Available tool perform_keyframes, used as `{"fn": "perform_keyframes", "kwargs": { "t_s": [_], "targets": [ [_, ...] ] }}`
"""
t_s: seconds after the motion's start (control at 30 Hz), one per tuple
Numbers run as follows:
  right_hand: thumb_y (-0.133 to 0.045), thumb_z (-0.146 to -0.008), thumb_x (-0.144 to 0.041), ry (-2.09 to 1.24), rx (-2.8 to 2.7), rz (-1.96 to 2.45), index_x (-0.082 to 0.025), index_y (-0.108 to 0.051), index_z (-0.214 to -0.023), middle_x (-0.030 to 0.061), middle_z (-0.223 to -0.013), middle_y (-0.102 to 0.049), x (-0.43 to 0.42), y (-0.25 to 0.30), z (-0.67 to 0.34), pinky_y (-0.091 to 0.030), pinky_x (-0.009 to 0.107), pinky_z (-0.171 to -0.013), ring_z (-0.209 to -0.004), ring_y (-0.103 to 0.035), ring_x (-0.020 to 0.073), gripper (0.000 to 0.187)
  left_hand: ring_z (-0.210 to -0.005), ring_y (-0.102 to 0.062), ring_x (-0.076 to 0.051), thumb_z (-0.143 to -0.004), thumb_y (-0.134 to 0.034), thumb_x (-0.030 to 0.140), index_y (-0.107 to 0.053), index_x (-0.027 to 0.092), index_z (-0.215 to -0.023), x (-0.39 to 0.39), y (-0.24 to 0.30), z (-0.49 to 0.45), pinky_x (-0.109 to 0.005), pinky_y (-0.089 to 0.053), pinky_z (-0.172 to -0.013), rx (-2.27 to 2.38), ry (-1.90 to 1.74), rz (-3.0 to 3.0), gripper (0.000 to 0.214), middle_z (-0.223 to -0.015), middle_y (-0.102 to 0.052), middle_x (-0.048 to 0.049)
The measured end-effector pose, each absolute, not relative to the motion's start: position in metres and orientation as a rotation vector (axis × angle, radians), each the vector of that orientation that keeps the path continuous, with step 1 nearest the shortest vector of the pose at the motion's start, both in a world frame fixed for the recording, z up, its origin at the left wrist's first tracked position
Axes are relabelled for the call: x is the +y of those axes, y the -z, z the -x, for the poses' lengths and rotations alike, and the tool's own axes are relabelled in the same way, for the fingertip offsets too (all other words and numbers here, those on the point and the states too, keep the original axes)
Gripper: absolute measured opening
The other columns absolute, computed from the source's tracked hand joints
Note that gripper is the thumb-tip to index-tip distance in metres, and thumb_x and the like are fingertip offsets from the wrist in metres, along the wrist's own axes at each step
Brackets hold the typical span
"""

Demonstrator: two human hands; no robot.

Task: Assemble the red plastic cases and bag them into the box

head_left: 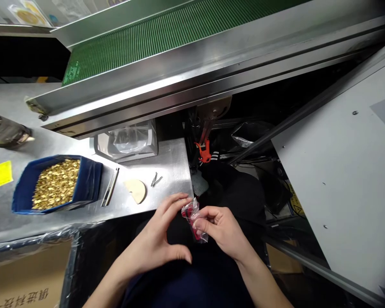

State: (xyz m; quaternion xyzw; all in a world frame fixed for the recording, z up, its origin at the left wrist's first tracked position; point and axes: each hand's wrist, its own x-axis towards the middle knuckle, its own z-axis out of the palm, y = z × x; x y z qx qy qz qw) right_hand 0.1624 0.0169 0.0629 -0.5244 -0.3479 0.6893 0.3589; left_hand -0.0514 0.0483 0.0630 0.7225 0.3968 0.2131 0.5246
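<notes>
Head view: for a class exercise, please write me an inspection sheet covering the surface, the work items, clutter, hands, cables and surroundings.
Surface: metal tabletop, with a blue bin of small gold-coloured pieces and a grey bin.
Work items: clear plastic bag with something red inside; exact contents unclear.
Clutter: cutter, beige half-disc and small metal clipper lie apart.
Hands: right hand pinches the bag; left hand is open beside it, contact unclear.
Cables: cable-like lines at picture right, too dim to trace.
Surroundings: green conveyor belt at top, white panel at right, cardboard box lower left.
</notes>
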Motion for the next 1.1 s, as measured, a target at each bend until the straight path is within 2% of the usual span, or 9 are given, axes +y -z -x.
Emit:
{"fn": "perform_keyframes", "kwargs": {
  "t_s": [0.07,0.13,0.2,0.33,0.57,0.8,0.93,1.0,1.1],
  "targets": [
    [-0.083,-0.082,-0.037,-1.869,-0.761,1.244,-0.015,-0.074,-0.084,0.0007,-0.071,-0.071,0.019,-0.061,-0.165,-0.052,0.025,-0.064,-0.063,-0.064,0.0137,0.024,-0.153,-0.029,-0.042,-0.063,-0.093,0.051,-0.021,0.036,-0.162,0.039,-0.05,0.049,-0.058,-0.029,-0.124,0.907,-0.474,-1.826,0.123,-0.166,-0.03,-0.016],
    [-0.085,-0.08,-0.039,-1.918,-0.685,1.193,-0.015,-0.072,-0.082,0.0005,-0.071,-0.07,0.021,-0.061,-0.167,-0.052,0.025,-0.065,-0.062,-0.064,0.013,0.028,-0.15,-0.034,-0.041,-0.076,-0.088,0.043,-0.01,0.037,-0.163,0.028,-0.039,0.041,-0.06,-0.032,-0.122,0.949,-0.533,-1.825,0.117,-0.164,-0.033,-0.0172],
    [-0.084,-0.082,-0.038,-1.882,-0.735,1.222,-0.016,-0.072,-0.083,0.0003,-0.074,-0.071,0.022,-0.063,-0.169,-0.052,0.025,-0.066,-0.065,-0.065,0.0134,0.025,-0.142,-0.046,-0.037,-0.084,-0.081,0.033,-0.015,0.035,-0.16,0.02,-0.033,0.033,-0.055,-0.039,-0.118,1.014,-0.571,-1.712,0.101,-0.158,-0.042,-0.0164],
    [-0.073,-0.092,-0.026,-1.479,-1.231,1.482,-0.023,-0.078,-0.089,0.0006,-0.085,-0.072,0.022,-0.073,-0.175,-0.053,0.027,-0.075,-0.08,-0.068,0.0164,0.007,-0.131,-0.055,-0.033,-0.078,-0.085,0.037,-0.033,0.03,-0.15,0.019,-0.035,0.025,-0.048,-0.042,-0.113,1.05,-0.522,-1.374,0.088,-0.148,-0.051,-0.0127],
    [-0.064,-0.095,-0.014,-1.083,-1.54,1.535,-0.025,-0.078,-0.091,0.0059,-0.12,-0.065,0.021,-0.076,-0.173,-0.052,0.033,-0.097,-0.11,-0.064,0.0211,0.018,-0.101,-0.063,-0.023,-0.084,-0.076,0.053,-0.05,0.023,-0.137,0.017,-0.033,0.024,-0.035,-0.049,-0.091,0.819,-0.571,-0.777,0.066,-0.114,-0.066,-0.0058],
    [-0.055,-0.1,-0.011,-1.12,-1.608,1.441,-0.024,-0.07,-0.095,0.0008,-0.094,-0.072,0.019,-0.074,-0.169,-0.054,0.028,-0.081,-0.087,-0.068,0.0164,0.021,-0.081,-0.068,-0.019,-0.089,-0.071,0.054,-0.071,0.018,-0.107,0.012,-0.038,0.009,-0.029,-0.055,-0.08,0.857,-0.702,-0.245,0.04,-0.09,-0.074,-0.005],
    [-0.049,-0.101,-0.008,-1.035,-1.865,1.255,-0.025,-0.069,-0.102,0.0035,-0.103,-0.073,0.017,-0.068,-0.178,-0.054,0.031,-0.086,-0.096,-0.068,0.0184,0.026,-0.067,-0.074,-0.023,-0.096,-0.054,0.061,-0.073,0.014,-0.1,0.017,-0.043,0.011,-0.035,-0.06,-0.065,0.721,-0.459,0.032,0.05,-0.083,-0.078,-0.0096],
    [-0.049,-0.102,-0.009,-1.059,-1.955,1.243,-0.025,-0.068,-0.101,0.0034,-0.101,-0.072,0.016,-0.067,-0.187,-0.054,0.031,-0.084,-0.094,-0.068,0.0186,0.025,-0.078,-0.079,-0.028,-0.098,-0.047,0.064,-0.072,0.013,-0.112,0.018,-0.042,0.019,-0.038,-0.063,-0.068,0.615,-0.424,0.102,0.059,-0.095,-0.08,-0.0136],
    [-0.05,-0.103,-0.014,-1.078,-2.01,1.318,-0.024,-0.068,-0.099,0.0031,-0.096,-0.071,0.013,-0.066,-0.197,-0.052,0.031,-0.08,-0.089,-0.066,0.0186,0.02,-0.091,-0.08,-0.032,-0.094,-0.043,0.075,-0.066,0.013,-0.127,0.017,-0.037,0.034,-0.031,-0.062,-0.058,0.477,-0.439,0.056,0.074,-0.108,-0.079,-0.0185]
  ]
}}
